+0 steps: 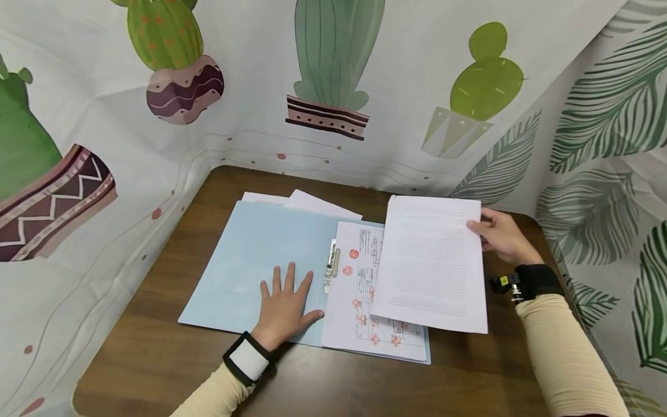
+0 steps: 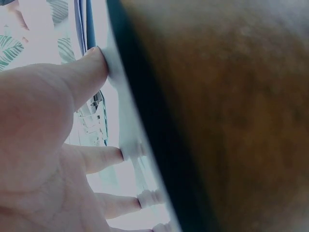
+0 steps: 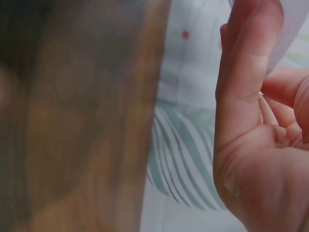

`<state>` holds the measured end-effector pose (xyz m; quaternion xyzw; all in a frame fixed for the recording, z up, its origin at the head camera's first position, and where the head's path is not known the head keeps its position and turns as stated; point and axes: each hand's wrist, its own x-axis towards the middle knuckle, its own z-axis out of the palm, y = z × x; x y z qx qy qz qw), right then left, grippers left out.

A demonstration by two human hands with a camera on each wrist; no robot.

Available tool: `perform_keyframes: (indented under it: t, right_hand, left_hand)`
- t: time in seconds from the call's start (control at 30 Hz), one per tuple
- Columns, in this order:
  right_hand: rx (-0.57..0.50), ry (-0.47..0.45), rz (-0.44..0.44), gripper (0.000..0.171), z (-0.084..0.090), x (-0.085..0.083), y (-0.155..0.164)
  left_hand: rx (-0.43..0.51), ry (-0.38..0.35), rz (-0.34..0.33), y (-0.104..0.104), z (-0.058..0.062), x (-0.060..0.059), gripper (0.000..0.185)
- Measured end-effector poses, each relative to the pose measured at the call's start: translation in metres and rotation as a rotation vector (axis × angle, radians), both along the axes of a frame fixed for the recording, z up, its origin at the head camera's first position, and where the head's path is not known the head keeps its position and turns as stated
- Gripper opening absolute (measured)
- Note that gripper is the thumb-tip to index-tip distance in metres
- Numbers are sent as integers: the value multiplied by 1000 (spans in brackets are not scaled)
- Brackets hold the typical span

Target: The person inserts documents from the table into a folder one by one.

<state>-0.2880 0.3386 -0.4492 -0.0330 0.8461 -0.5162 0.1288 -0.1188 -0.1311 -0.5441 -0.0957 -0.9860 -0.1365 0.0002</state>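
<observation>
From the head camera, the left hand [image 1: 285,306] lies flat, fingers straight and spread, pressing the open blue folder [image 1: 250,260] onto the brown table [image 1: 156,359]. At three o'clock from it, the right hand [image 1: 502,236] pinches the far right edge of a printed sheet [image 1: 431,263], held over the stamped pages [image 1: 359,301] beside the metal clip [image 1: 332,263]. I'd judge it best to keep the folder pinned and lower the sheet squarely.

The left wrist view shows fingertips [image 2: 94,63] flat on the folder's surface.

The right wrist view shows curled fingers [image 3: 246,72] meeting paper at twelve o'clock.
</observation>
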Motion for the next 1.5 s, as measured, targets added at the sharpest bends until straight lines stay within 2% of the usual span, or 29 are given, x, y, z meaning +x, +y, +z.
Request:
perform_keyframes:
  t: [0.27,0.7,1.0,1.5]
  right_hand:
    - [-79,-78,40,50,-28,4,-31]
    - [-117,-100,84,48,-59,10,-70]
    - [-139,-97,82,44,-67,15,-87]
    - [-118,-56,83,42,-66,13,-95]
  left_hand:
    - [2,-3,-4,0,0,-2,89]
    - [-6,0,1,0,-3,-4,89]
    - [-20,3,2,0,-3,-5,90]
    - [-26,1,4,0,-1,-4,89]
